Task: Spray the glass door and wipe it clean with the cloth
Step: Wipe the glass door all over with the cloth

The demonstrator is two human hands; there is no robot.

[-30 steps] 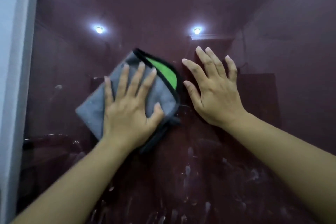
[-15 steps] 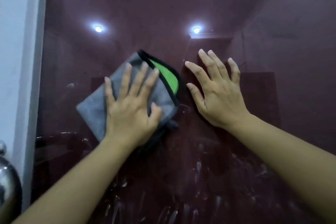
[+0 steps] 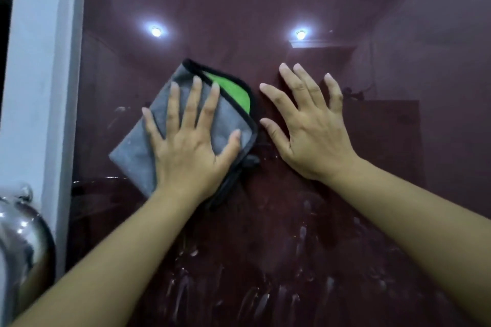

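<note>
A dark reddish glass door fills the view and reflects two ceiling lights. A folded grey cloth with black trim and a green inner side lies flat against the glass. My left hand presses on it with straight, spread fingers. Just to the right of the cloth, my right hand rests flat on the bare glass, fingers spread. White spray streaks run down the lower part of the glass below both hands. No spray bottle is in view.
A white door frame runs down the left side. A shiny metal door knob sticks out at the lower left, close to my left forearm.
The view has shifted left, bringing the frame and knob into sight. The cloth and my left hand sit slightly lower and further right in the picture; both hands keep their flat pose.
</note>
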